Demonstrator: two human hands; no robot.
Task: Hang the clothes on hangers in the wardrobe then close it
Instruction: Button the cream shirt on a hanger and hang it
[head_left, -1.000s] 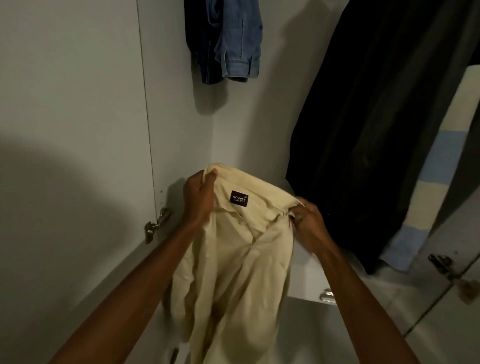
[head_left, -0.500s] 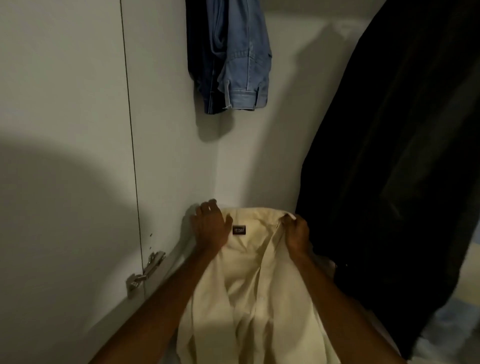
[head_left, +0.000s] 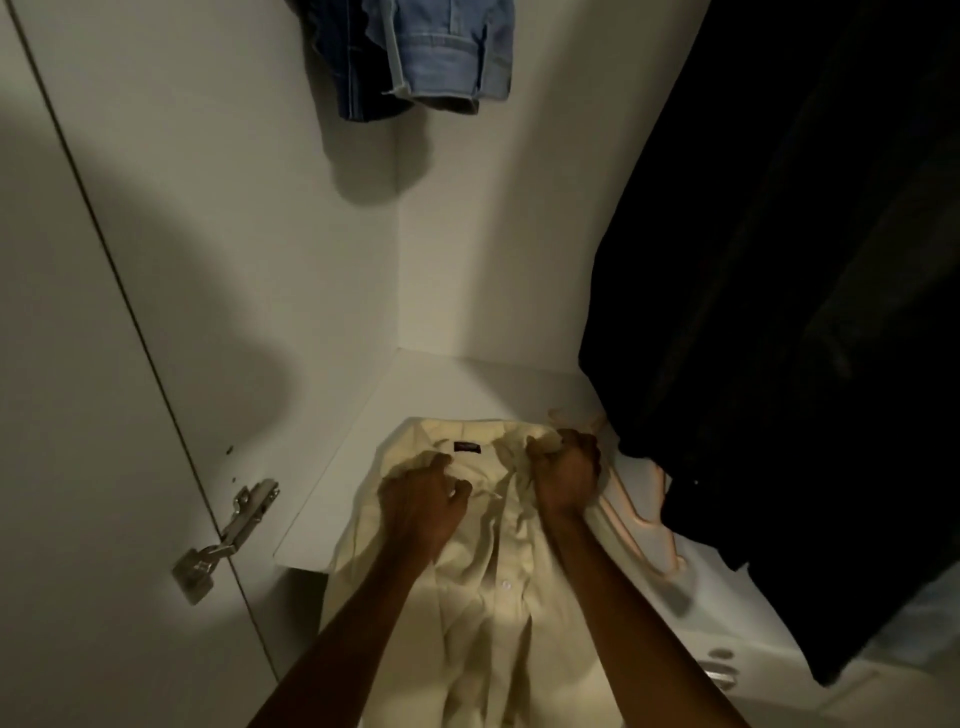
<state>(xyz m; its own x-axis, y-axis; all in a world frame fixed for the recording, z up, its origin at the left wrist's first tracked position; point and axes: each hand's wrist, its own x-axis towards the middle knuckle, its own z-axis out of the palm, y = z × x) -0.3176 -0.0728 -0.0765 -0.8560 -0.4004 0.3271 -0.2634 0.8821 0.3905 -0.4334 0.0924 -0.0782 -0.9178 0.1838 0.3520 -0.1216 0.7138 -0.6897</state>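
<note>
Cream shirt (head_left: 483, 571) lies collar-up on the white shelf (head_left: 363, 447) inside the wardrobe, its lower part draped over the shelf's front edge. Small dark label (head_left: 466, 446) visible just inside the collar.

Left hand (head_left: 421, 499): grip pinching shirt fabric at the left side of the collar, fingers curled into the cloth. Right hand (head_left: 566, 470): grip bunched tight on the right side of the collar, fabric gathered in the fist.

Pink hanger (head_left: 636, 514) lies flat on the shelf just right of the shirt, its top end partly hidden by the right hand, its far side running under the dark clothes (head_left: 779, 312) hanging at right.

Denim clothes (head_left: 415, 57) hang at the top, near the back left corner. Metal door hinge (head_left: 226, 540) on the left panel, level with the shelf's front left corner. Drawer handle (head_left: 719, 667) below the shelf's front edge, lower right.
</note>
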